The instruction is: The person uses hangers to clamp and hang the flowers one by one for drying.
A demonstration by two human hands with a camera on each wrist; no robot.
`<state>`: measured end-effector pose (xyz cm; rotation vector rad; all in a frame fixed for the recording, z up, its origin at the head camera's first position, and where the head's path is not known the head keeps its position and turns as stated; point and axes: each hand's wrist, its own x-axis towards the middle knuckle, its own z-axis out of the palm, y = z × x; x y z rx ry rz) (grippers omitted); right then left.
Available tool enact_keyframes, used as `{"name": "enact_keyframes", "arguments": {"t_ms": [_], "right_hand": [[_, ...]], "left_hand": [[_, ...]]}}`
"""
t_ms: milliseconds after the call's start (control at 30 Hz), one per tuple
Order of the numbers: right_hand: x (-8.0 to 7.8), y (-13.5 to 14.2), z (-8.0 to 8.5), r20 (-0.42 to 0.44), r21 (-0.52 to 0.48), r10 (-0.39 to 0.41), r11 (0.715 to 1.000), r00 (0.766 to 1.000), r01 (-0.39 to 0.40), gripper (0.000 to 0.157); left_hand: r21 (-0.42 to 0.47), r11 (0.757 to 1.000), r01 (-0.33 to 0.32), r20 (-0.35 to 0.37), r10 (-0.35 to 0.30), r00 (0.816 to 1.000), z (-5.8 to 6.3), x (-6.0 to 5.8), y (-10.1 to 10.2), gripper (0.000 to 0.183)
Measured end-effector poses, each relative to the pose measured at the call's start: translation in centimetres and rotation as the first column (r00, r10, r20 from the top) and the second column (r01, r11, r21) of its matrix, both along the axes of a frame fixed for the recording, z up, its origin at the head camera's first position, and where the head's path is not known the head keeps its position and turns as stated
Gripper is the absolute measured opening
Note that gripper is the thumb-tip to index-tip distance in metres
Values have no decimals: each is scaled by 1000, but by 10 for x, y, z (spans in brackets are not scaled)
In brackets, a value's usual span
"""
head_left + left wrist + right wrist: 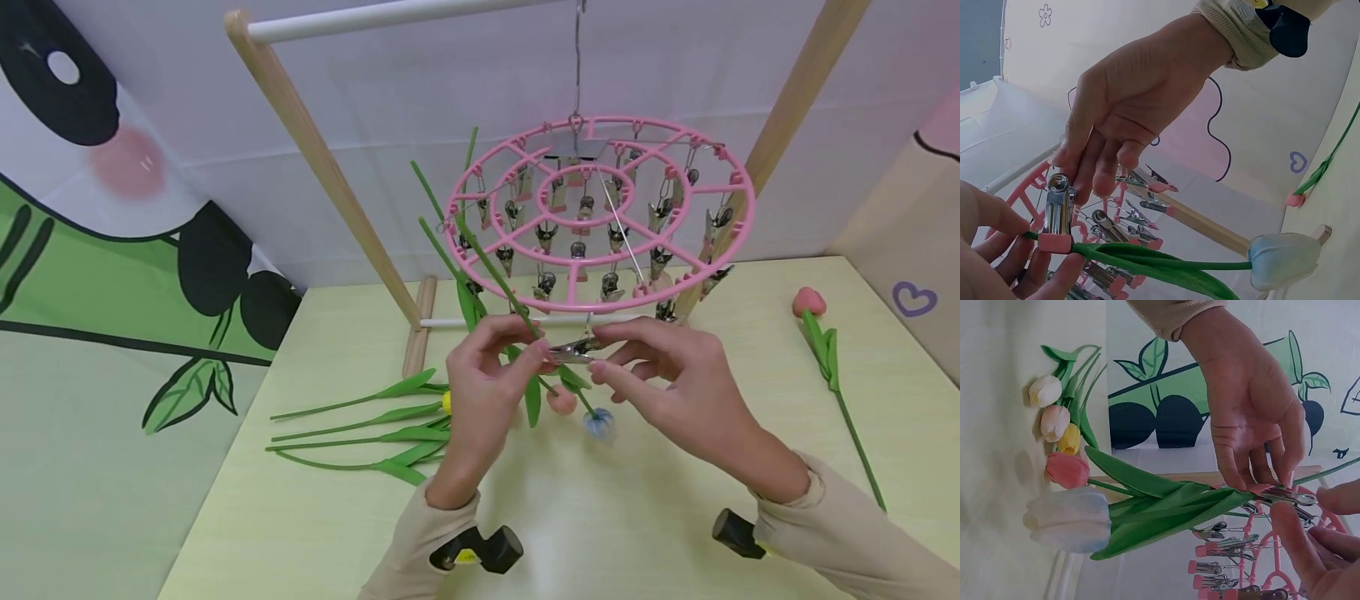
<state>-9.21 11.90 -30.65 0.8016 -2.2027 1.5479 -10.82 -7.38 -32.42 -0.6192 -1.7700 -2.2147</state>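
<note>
My left hand [491,383] pinches the green stem of a pale blue-and-white tulip [1285,259], whose bloom points down toward the table. Across that stem lie the pink tips of a metal clip [1057,215]. The fingers and thumb of my right hand [667,379] pinch the clip's handle end. Above both hands hangs a round pink clip hanger [573,302] with many metal clips. A pink tulip [561,400] shows behind the hands, close to the blue bloom. Other green stems [427,187] stick up at the hanger's left side.
Several tulips [360,442] lie on the table [600,533] at left, partly behind my left hand. One pink tulip [810,302] lies at far right. The hanger hooks onto a rack with wooden posts [322,167] and a white rod [390,15].
</note>
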Motion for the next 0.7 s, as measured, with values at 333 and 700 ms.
{"name": "enact_keyframes", "arguments": {"t_ms": [333, 700], "right_hand": [[8, 12, 2, -145, 68, -74, 994, 987, 84, 38], [13, 37, 8, -213, 162, -109, 976, 971, 145, 37]], "left_hand": [[11, 998, -63, 34, 63, 997, -6, -4, -10, 17], [-25, 981, -192, 87, 194, 977, -11, -7, -22, 15]]}}
